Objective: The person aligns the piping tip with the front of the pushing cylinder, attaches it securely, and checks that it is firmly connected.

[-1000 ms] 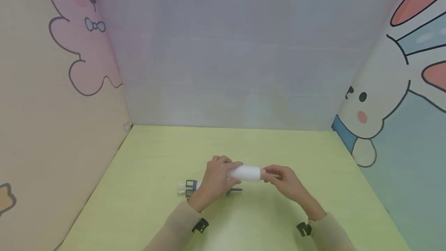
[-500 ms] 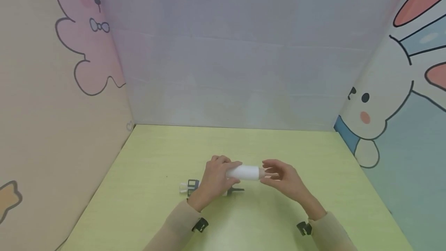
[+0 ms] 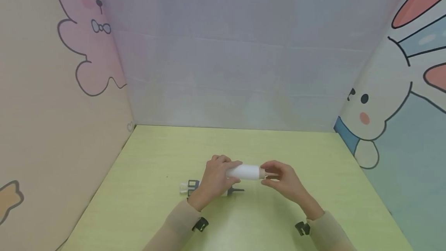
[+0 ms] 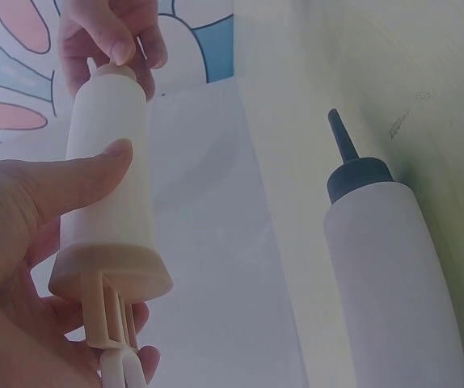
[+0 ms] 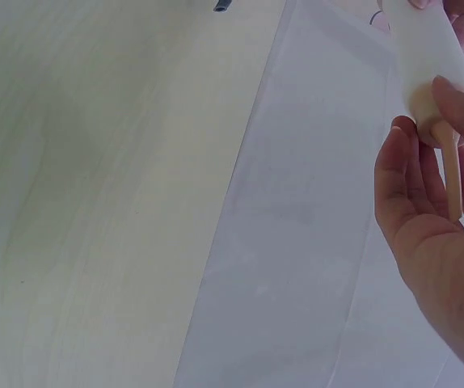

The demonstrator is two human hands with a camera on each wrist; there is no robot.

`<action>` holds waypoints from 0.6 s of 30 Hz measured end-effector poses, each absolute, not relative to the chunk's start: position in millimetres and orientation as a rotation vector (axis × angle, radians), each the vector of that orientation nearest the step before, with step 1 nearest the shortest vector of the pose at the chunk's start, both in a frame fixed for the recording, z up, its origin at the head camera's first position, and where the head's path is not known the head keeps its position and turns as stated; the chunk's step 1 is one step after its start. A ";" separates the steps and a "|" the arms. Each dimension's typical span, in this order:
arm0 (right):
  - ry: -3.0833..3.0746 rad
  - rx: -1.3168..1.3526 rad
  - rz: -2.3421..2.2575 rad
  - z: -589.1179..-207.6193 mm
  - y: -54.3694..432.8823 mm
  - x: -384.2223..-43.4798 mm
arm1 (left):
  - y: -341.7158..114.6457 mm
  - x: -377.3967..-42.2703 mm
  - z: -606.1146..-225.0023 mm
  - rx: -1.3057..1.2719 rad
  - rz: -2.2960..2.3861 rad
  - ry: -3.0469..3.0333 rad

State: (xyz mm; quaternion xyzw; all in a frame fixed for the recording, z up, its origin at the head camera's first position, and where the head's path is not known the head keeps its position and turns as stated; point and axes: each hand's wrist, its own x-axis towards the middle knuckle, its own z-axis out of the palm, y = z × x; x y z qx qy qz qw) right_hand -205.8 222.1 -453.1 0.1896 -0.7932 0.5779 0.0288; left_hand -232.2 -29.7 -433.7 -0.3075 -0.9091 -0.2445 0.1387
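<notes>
My left hand (image 3: 216,178) grips the white barrel of a syringe-like dispenser (image 3: 245,172), held roughly level above the table. Its beige flange and plunger frame (image 4: 111,275) show below the left thumb in the left wrist view. At the other end, my right hand (image 3: 285,179) pinches the beige end cap with thumb and fingers. The thin beige nozzle (image 5: 452,178) points into the right palm. A second white dispenser (image 4: 394,275) with a dark grey cap and nozzle lies on the table, partly hidden behind the left hand in the head view.
A pale yellow-green table (image 3: 156,150) lies beneath both hands. White sheeting (image 3: 226,49) rises behind it. Walls with a cartoon bear (image 3: 94,57) and a rabbit (image 3: 376,96) border the left and right sides.
The right fingers have spread away from the nozzle end, then come back in around the cap. The left hand and the dispenser have stayed nearly in place; the view has shifted slightly.
</notes>
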 end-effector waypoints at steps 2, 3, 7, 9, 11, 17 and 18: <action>-2.446 0.585 1.780 -453.5 222.4 -206.2 | -29.4 -232.4 -433.6 -0.892 -0.705 -2.627; -2.444 0.583 1.781 -453.4 222.6 -206.3 | -29.3 -232.5 -433.5 -0.893 -0.703 -2.625; -2.448 0.582 1.764 -452.7 222.9 -206.1 | -28.8 -233.4 -433.3 -0.898 -0.698 -2.616; -2.455 0.574 1.761 -452.2 222.9 -205.7 | -28.7 -233.6 -433.2 -0.896 -0.693 -2.612; -2.464 0.572 1.758 -452.1 223.1 -205.1 | -28.6 -233.7 -432.9 -0.898 -0.694 -2.607; -2.487 0.578 1.784 -450.2 223.5 -203.1 | -28.3 -232.5 -432.5 -0.896 -0.699 -2.618; -2.490 0.577 1.793 -450.3 223.6 -203.2 | -28.2 -232.4 -432.2 -0.896 -0.699 -2.619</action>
